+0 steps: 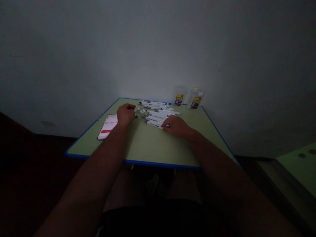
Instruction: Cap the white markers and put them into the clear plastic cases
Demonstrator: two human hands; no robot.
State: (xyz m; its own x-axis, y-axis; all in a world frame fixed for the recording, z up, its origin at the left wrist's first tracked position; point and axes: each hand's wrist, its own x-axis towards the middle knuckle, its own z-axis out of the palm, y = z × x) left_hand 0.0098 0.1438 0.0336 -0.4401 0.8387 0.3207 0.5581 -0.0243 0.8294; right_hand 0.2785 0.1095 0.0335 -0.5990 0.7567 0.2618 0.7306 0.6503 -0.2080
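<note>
One slim white cylindrical marker [153,124] lies crosswise between my hands; right end pinched in my right hand [177,126], the nearer; left hand [125,114] curled beside small pale caps [144,111], can't tell if gripping.

Dim, murky light; deep shadows below, fine detail soft, edges stretched wide.

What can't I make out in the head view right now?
All in the head view:
- Left hand: whether it grips anything; too dim and small.
- Marker at the right hand: part hidden by fingers.
- Phone: right side, behind the left forearm.
- Case labels: print too small.
</note>
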